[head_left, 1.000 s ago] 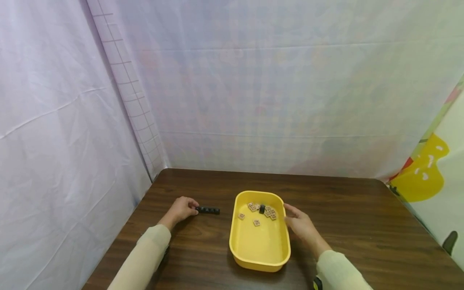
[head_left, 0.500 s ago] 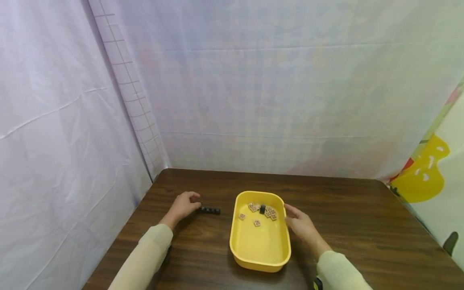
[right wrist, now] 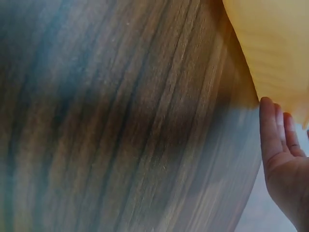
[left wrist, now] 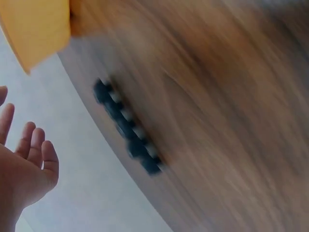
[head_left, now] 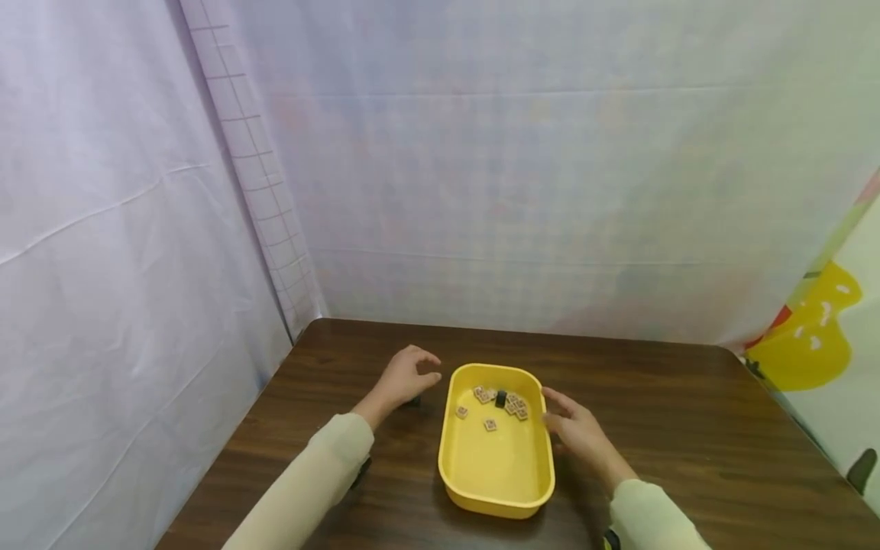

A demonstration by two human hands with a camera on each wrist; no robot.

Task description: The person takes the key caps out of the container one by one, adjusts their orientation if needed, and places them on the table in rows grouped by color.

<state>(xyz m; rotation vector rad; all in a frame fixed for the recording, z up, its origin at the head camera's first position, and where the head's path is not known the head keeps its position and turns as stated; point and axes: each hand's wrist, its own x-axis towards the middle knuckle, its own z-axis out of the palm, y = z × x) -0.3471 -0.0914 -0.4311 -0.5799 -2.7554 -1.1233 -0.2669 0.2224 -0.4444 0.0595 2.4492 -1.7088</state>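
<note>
My left hand [head_left: 406,378] hovers over the table just left of the yellow plastic tray [head_left: 496,510], fingers loosely spread and nothing between them. Beneath it lies a row of small black blocks [left wrist: 128,128], mostly hidden by the hand in the head view but plain, though blurred, in the left wrist view. Inside the tray are several small square wooden pieces [head_left: 490,425] with dark markings, and one black block [head_left: 501,399] among them. My right hand [head_left: 583,439] rests its straight fingers against the tray's right side; in the right wrist view the fingertips [right wrist: 266,108] meet the outer wall.
The dark wood-grain table [head_left: 653,412] runs back to a pale hanging curtain [head_left: 522,191]. Another white curtain [head_left: 124,267] hangs along the left side. At the right, a printed sheet [head_left: 804,344] shows a yellow shape.
My left hand has let go of the black block row's left end and moved right toward the tray. The row stays on the table. My right hand has kept its place at the tray.
</note>
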